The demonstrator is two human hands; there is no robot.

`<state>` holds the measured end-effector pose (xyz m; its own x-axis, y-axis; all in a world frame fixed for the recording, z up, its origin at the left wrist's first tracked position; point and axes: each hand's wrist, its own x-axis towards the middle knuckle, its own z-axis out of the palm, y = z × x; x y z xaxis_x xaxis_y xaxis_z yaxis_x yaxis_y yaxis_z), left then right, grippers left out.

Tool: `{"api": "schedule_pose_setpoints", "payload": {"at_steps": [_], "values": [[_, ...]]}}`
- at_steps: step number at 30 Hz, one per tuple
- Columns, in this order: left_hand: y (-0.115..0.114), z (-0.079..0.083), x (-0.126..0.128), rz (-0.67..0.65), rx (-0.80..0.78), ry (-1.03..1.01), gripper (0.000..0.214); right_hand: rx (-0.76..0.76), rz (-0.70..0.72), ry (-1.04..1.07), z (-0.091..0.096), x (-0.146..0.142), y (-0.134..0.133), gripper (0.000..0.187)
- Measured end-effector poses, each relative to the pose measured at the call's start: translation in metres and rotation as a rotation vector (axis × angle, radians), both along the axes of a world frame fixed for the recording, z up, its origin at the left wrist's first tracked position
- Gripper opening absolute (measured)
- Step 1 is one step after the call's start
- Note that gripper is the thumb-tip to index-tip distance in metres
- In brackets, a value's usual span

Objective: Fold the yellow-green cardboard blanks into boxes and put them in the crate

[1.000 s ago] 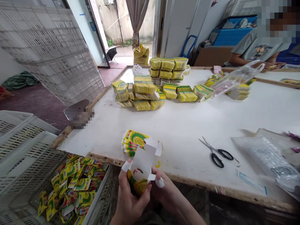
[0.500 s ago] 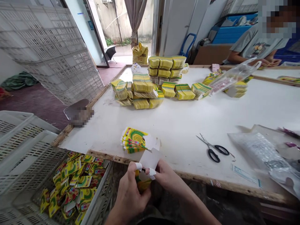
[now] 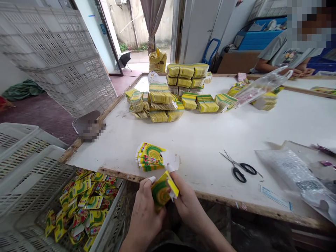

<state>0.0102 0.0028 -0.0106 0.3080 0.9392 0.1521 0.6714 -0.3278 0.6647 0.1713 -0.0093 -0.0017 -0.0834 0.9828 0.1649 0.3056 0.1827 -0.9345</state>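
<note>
Between my two hands is a small yellow-and-green printed carton, held just off the table's front edge. My left hand grips its left side, with a white covering on one fingertip. On its right side my right hand closes around the carton's edge, where a torn or folded white flap shows; a white covering is on a finger here too. Just beyond my hands, a fanned stack of flat cartons in the same print lies on the white table.
Black-handled scissors lie to the right, near clear plastic packaging. Bundled carton stacks stand at the back. Lower left, a white crate contains many folded cartons. Another person sits across the table at far right.
The carton in my hands has turned from its white flap side to its printed side. My right hand has shifted up around its edge.
</note>
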Motion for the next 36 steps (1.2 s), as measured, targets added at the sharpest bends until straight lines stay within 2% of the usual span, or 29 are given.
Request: {"api": "schedule_pose_setpoints", "payload": {"at_steps": [3,5,7,10,13,15,17,20,21,23,25,27,31,36], "values": [[0.003,0.005,-0.01,-0.049,0.008,-0.018,0.061,0.069,0.145,-0.132,-0.007,0.008,0.001,0.07],[0.008,0.013,-0.016,-0.096,-0.015,-0.027,0.056,0.084,0.254,-0.207,-0.01,0.013,0.001,0.069],[0.013,0.022,-0.02,-0.126,-0.059,-0.036,0.048,0.065,0.289,-0.218,-0.007,0.018,0.003,0.057],[0.019,0.029,-0.022,-0.149,-0.127,-0.055,0.045,0.021,0.344,-0.189,0.006,0.029,0.01,0.033],[0.022,0.03,-0.021,-0.159,-0.111,-0.039,0.047,-0.013,0.426,-0.141,0.021,0.035,0.018,0.023],[0.022,0.029,-0.018,-0.152,-0.068,-0.015,0.044,-0.004,0.4,-0.089,0.022,0.032,0.021,0.018],[0.02,0.026,-0.016,-0.121,-0.037,-0.008,0.043,0.018,0.318,-0.029,0.016,0.024,0.021,0.015],[0.018,0.025,-0.016,-0.075,-0.015,-0.032,0.052,0.047,0.235,-0.015,0.003,0.013,0.018,0.028],[0.018,0.025,-0.018,-0.068,-0.018,-0.041,0.054,0.054,0.237,-0.045,0.0,0.011,0.017,0.032],[0.018,0.027,-0.021,-0.077,-0.053,-0.055,0.05,0.055,0.277,-0.124,0.001,0.012,0.018,0.028],[0.019,0.031,-0.025,-0.111,-0.116,-0.07,0.045,0.033,0.356,-0.19,0.008,0.018,0.02,0.018],[0.02,0.034,-0.028,-0.137,-0.156,-0.076,0.044,0.003,0.424,-0.228,0.016,0.024,0.021,0.016],[0.02,0.038,-0.026,-0.138,-0.125,-0.075,0.048,-0.016,0.437,-0.211,0.017,0.026,0.015,0.026],[0.016,0.032,-0.027,-0.115,-0.041,-0.018,0.045,-0.04,0.248,-0.197,-0.005,-0.002,0.004,0.057]]}}
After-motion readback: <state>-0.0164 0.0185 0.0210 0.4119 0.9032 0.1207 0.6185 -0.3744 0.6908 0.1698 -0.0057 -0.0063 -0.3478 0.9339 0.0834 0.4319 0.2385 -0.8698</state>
